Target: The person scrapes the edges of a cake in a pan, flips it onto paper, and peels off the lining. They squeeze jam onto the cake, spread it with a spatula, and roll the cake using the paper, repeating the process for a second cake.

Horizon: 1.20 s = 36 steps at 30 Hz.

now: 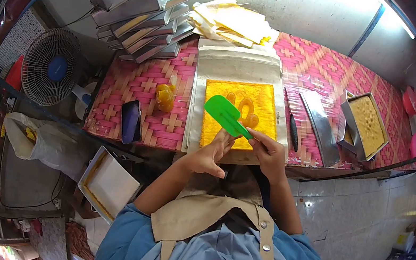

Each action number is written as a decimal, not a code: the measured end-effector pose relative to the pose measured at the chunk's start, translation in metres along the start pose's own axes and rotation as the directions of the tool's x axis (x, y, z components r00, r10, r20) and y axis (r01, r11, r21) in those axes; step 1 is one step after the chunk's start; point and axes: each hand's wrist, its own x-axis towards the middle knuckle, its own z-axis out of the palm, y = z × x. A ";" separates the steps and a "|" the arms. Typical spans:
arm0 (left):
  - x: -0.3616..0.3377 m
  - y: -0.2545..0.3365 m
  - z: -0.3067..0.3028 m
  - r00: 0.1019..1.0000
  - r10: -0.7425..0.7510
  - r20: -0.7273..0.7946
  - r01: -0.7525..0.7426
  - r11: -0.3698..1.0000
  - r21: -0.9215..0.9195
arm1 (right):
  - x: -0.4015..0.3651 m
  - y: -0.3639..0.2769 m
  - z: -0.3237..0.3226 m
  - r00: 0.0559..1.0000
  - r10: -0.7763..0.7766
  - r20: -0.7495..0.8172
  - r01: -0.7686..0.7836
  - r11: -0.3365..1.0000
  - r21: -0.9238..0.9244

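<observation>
Hands meeting at the tool, above the near edge of the work. The right hand (268,149) pinches the handle end of a green plastic scraper (225,113) between thumb and fingertips. The left hand (211,156) is loosely extended, its fingers close together and their tips touching the handle from below; it grips nothing. The scraper's blade is lifted clear and tilted over a flat yellow cake slab (262,118), which lies on a paper-lined metal tray (239,62) directly in front of the person. A few curled yellow scrapings (246,112) rest on the slab just beyond the blade. Judged from these curls, the step in hand is skimming the slab's top, with the blade paused, perhaps for wiping. A further pass would call for a shallow blade angle and light, even pressure so that the slab does not tear. A lump of yellow trimmings (164,97) and a dark smartphone (131,121) lie to the left on the pink woven mat (134,81). A knife (293,132) and a baking tin holding another cake (365,120) lie to the right. Stacked baking tins (140,9) and loose sheets of paper (232,23) stand behind. No brand, label or writing can be read.
</observation>
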 end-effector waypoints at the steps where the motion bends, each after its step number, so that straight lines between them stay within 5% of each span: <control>1: 0.000 0.001 0.001 1.000 0.006 -0.005 -0.006 1.000 -0.001 | 0.001 0.004 0.003 1.000 -0.001 0.001 0.001 1.000 -0.001; 4: 0.000 0.005 0.003 1.000 0.018 -0.007 -0.018 1.000 0.016 | -0.001 0.021 0.013 0.972 -0.230 -0.050 0.229 0.973 -0.009; 7: -0.003 0.003 0.000 0.996 0.057 0.065 -0.060 0.997 0.044 | -0.007 0.023 0.013 0.989 -0.142 0.032 0.134 0.976 0.171; 9: -0.011 0.009 0.006 0.999 -0.027 0.042 0.025 0.999 0.046 | -0.005 0.018 0.001 0.990 0.004 -0.140 0.062 0.884 0.464; 11: -0.024 0.004 0.008 0.994 -0.108 0.021 0.107 0.993 0.042 | 0.001 0.011 -0.012 0.967 0.048 -0.250 0.032 0.952 0.304; 12: -0.034 -0.010 0.002 0.979 -0.194 0.065 0.141 0.870 0.473 | 0.002 0.011 -0.015 0.967 0.043 -0.251 0.027 0.963 0.267; 13: -0.046 -0.024 -0.003 0.955 -0.289 0.066 0.117 0.573 0.811 | 0.003 0.012 -0.018 0.967 0.039 -0.253 0.021 0.973 0.230; 14: -0.061 -0.034 -0.002 0.906 -0.395 0.151 -0.022 0.314 0.949 | 0.005 0.020 -0.020 0.966 0.039 -0.256 0.021 0.973 0.229; 15: -0.083 -0.048 0.000 0.837 -0.512 0.191 -0.197 0.044 0.980 | 0.007 0.032 -0.022 0.964 -0.084 -0.254 0.082 0.996 -0.017; 16: -0.129 -0.115 -0.027 0.849 -0.455 0.270 -0.296 0.014 0.955 | 0.008 0.039 -0.022 0.954 -0.201 -0.221 0.141 0.955 -0.261; 17: -0.174 -0.180 -0.052 0.852 -0.393 0.346 -0.388 -0.029 0.921 | 0.007 0.037 -0.022 0.955 -0.199 -0.220 0.139 0.955 -0.262; 20: -0.155 -0.056 -0.006 0.873 -0.398 0.283 -0.323 -0.036 0.946 | 0.006 0.031 -0.017 0.935 -0.293 -0.199 0.172 0.866 -0.470; 23: -0.121 -0.009 -0.018 0.800 -0.500 0.331 -0.366 0.031 0.930 | 0.003 0.028 -0.014 0.948 -0.260 -0.183 0.109 0.807 -0.581; 25: -0.109 0.010 -0.034 0.944 -0.220 0.246 -0.159 0.350 0.923 | -0.003 0.022 -0.014 0.934 -0.271 -0.232 0.059 0.758 -0.649; 26: -0.101 0.024 -0.034 0.983 0.002 0.182 -0.180 0.186 0.966 | -0.006 0.022 -0.014 0.934 -0.270 -0.235 0.056 0.758 -0.649; 27: -0.094 0.027 -0.035 0.983 0.002 0.184 -0.181 0.189 0.965 | -0.010 0.023 -0.014 0.945 -0.215 -0.248 -0.002 0.752 -0.659; 29: -0.077 0.025 -0.034 0.896 0.305 -0.322 0.241 0.273 0.931 | -0.016 0.026 -0.011 0.953 -0.162 -0.256 -0.055 0.738 -0.672; 30: -0.071 0.022 -0.040 0.896 0.306 -0.323 0.241 0.276 0.931 | -0.017 0.030 -0.006 0.962 -0.161 -0.221 -0.033 0.732 -0.681; 32: -0.062 0.005 -0.056 0.925 0.217 -0.311 0.314 0.023 0.949 | -0.022 0.034 0.005 0.975 -0.140 -0.170 -0.014 0.731 -0.682; 36: -0.053 -0.015 -0.064 0.909 0.193 -0.370 0.314 0.268 0.911 | -0.023 0.029 0.017 0.998 -0.050 -0.024 0.024 0.778 -0.628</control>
